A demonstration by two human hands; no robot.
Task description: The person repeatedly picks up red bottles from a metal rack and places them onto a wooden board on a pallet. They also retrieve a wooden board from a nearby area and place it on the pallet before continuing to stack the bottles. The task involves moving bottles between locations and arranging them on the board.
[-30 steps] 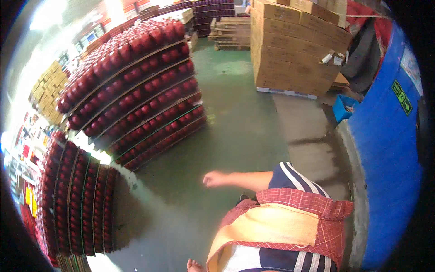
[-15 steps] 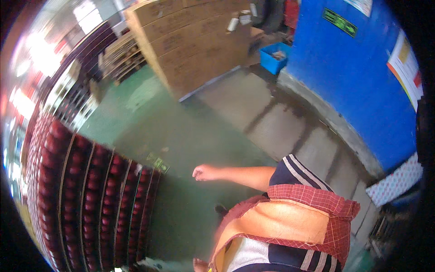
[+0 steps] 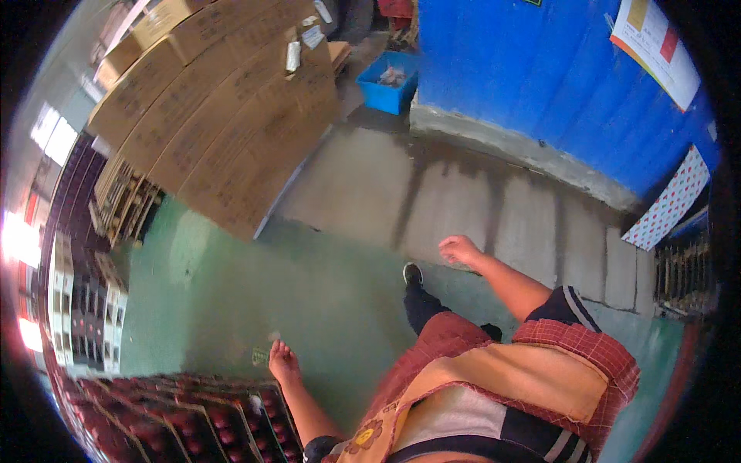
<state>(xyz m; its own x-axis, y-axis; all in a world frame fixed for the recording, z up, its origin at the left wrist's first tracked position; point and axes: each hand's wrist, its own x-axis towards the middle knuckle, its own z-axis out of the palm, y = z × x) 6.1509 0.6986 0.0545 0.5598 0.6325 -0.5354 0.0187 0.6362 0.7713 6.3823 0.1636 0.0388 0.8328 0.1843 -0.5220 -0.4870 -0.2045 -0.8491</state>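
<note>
Holds the bare left hand, loosely half-curled, near a layered stack of round, glossy, dark red objects at lower left, and the bare right hand, likewise loosely part-open, out over grey concrete slabs bordering a green-painted floor.

The stack of round, dark-red items stands left of your left fingers, apart from them. Thin dividers separate its tiers.
</note>
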